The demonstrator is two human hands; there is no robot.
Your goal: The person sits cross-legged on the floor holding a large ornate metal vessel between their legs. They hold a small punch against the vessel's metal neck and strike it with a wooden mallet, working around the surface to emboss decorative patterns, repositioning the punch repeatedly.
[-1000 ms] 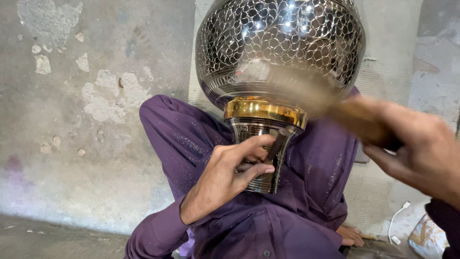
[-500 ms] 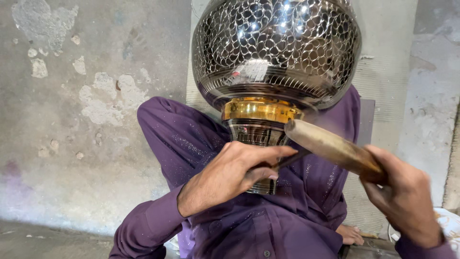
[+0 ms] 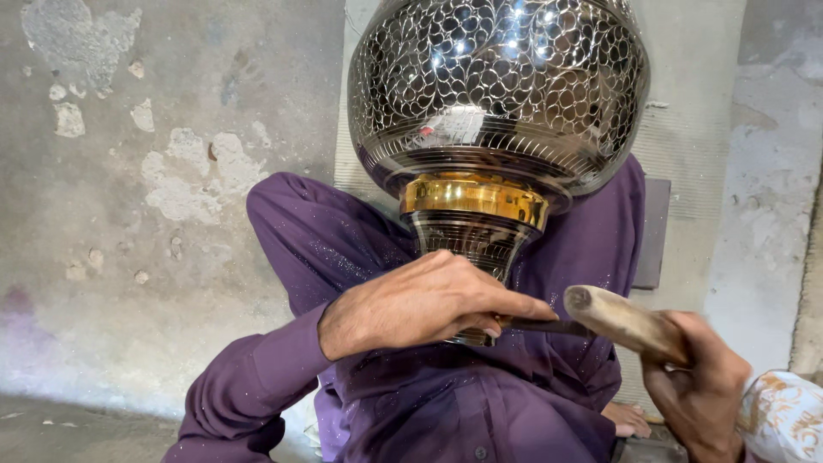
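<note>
Low down, left hand (image 3: 429,304) pinches chisel (image 3: 549,326); right hand (image 3: 699,390) grips mallet (image 3: 621,321).

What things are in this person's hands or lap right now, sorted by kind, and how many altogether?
Engraved metal vessel with gold band: 1
Thin dark rod, held by left hand against the vessel's neck: 1
Wooden mallet, held by right hand: 1
Total: 3

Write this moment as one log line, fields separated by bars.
left hand: holds chisel at pot neck | right hand: grips mallet | mallet off chisel
</note>
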